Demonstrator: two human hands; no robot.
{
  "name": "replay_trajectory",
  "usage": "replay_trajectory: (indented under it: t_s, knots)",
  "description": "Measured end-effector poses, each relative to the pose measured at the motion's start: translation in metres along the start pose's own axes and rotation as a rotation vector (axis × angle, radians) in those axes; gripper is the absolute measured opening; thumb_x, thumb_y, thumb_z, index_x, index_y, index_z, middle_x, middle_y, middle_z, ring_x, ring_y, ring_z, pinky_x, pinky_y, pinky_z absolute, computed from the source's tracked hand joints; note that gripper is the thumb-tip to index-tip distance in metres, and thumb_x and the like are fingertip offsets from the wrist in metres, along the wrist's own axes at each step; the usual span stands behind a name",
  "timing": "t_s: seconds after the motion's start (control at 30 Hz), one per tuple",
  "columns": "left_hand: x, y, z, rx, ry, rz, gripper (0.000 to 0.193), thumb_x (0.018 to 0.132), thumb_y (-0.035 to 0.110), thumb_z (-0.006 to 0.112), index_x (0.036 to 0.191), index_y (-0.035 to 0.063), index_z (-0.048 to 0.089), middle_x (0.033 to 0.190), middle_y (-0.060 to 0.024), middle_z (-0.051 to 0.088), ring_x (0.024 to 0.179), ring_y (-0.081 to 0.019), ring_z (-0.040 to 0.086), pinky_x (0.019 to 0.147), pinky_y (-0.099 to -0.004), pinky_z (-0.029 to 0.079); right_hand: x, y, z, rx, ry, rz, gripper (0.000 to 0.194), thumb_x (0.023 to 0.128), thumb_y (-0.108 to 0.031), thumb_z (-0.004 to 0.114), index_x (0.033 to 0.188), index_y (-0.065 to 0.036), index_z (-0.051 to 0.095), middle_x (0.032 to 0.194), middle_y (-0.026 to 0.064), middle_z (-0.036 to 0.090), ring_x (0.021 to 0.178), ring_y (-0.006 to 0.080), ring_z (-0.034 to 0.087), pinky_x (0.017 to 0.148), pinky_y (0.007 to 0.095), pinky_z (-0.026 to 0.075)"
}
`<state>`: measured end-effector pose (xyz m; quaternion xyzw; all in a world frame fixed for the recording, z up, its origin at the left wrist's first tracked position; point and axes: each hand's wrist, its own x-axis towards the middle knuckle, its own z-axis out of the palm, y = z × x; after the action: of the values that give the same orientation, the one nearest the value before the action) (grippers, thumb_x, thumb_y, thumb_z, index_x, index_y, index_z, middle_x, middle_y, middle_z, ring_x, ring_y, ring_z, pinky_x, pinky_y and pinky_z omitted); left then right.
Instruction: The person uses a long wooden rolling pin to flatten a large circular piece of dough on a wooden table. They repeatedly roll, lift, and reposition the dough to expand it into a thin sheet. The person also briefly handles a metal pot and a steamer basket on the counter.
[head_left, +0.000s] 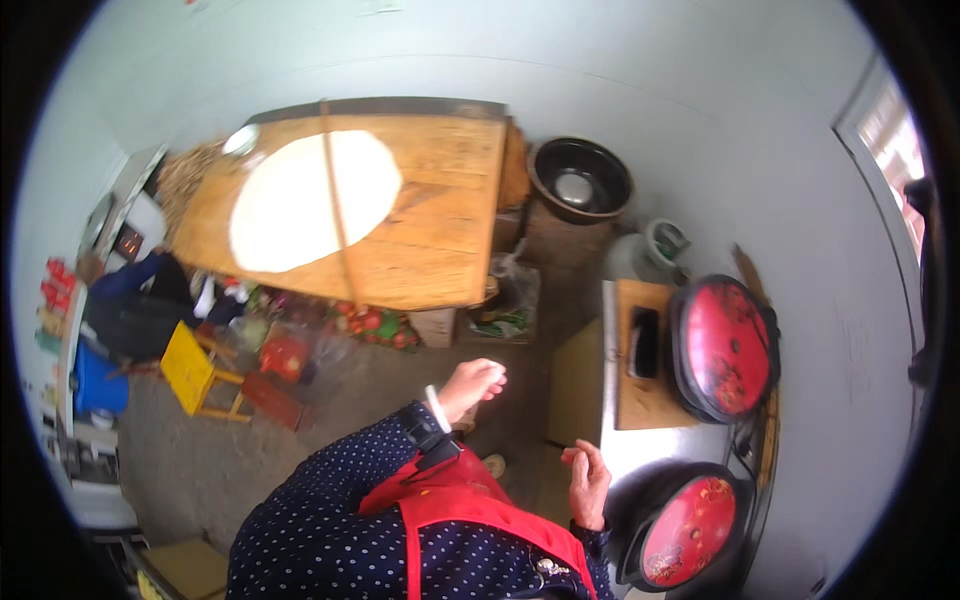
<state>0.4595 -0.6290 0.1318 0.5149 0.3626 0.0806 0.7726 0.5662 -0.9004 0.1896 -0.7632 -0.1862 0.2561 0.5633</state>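
Observation:
My left hand (472, 386), with a white bangle at the wrist, is raised over the floor in front of my red apron (480, 502). Its fingers are curled in and nothing shows in them. Beside the metal-topped counter (645, 450) is my right hand (589, 480), fingers loosely bent and apart, holding nothing visible. Two electric griddles with red flowered lids, the far one (727, 349) and the near one (690, 529), stand there closed. Ahead, a large thin dough sheet (292, 202) lies on a wooden board (442, 217), with a long rolling pin (334, 187) across it.
A dark basin (581, 180) and a gas cylinder (637, 251) stand by the wall. A phone (643, 341) lies on a wooden board on the counter. At left are a yellow stool (187, 367), bagged vegetables (371, 322) and a bending person (139, 307).

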Motion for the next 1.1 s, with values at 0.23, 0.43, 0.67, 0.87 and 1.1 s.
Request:
replay_trajectory:
  t_s: [0.23, 0.43, 0.67, 0.87, 1.1]
  knots:
    - [-0.117, -0.042, -0.193, -0.371, 0.533, -0.052, 0.024, 0.094, 0.024, 0.065, 0.109, 0.0051, 0.064, 0.096, -0.0065, 0.068, 0.08, -0.015, 0.066, 0.069, -0.0288, 0.055, 0.039, -0.034, 0.138, -0.262, -0.33, -0.213, 0.022, 0.098, -0.01, 0.054, 0.113, 0.003, 0.064, 0.087, 0.012, 0.073, 0.08, 0.0168, 0.071, 0.074, 0.029, 0.055]
    - [-0.15, 0.006, -0.366, -0.702, 0.667, 0.211, 0.018, 0.095, 0.031, 0.063, 0.102, 0.0145, 0.064, 0.092, 0.0011, 0.069, 0.08, -0.012, 0.065, 0.071, -0.0293, 0.054, 0.056, -0.052, 0.305, -0.394, -0.58, -0.33, 0.022, 0.097, -0.011, 0.055, 0.111, 0.003, 0.065, 0.086, 0.0172, 0.071, 0.079, 0.0205, 0.071, 0.072, 0.0311, 0.054]
    - [-0.162, 0.112, -0.515, -0.627, 0.773, 0.579, 0.021, 0.098, 0.024, 0.061, 0.108, 0.0052, 0.063, 0.094, -0.0048, 0.068, 0.083, -0.0149, 0.065, 0.075, -0.03, 0.054, 0.054, -0.08, 0.471, -0.378, -0.866, -0.523, 0.018, 0.091, -0.006, 0.061, 0.108, 0.0, 0.066, 0.092, 0.02, 0.069, 0.079, 0.0319, 0.07, 0.07, 0.0363, 0.055]
    - [-0.142, 0.151, -0.582, -0.462, 0.921, 0.544, 0.018, 0.098, 0.024, 0.061, 0.103, 0.0065, 0.064, 0.092, -0.0038, 0.067, 0.08, -0.013, 0.063, 0.073, -0.0287, 0.053, 0.101, -0.106, 0.562, -0.422, -1.009, -0.563, 0.019, 0.093, -0.009, 0.06, 0.107, 0.001, 0.067, 0.094, 0.0233, 0.069, 0.085, 0.0331, 0.071, 0.073, 0.0376, 0.055]
    - [-0.108, 0.167, -0.675, -1.225, 0.683, 0.645, 0.01, 0.095, 0.013, 0.058, 0.095, 0.0035, 0.06, 0.085, -0.0045, 0.062, 0.079, -0.0166, 0.058, 0.077, -0.0331, 0.05, 0.14, -0.172, 0.695, -0.306, -1.19, -0.351, 0.031, 0.098, -0.02, 0.059, 0.119, 0.002, 0.062, 0.093, 0.0173, 0.071, 0.084, 0.0243, 0.07, 0.075, 0.0345, 0.054]
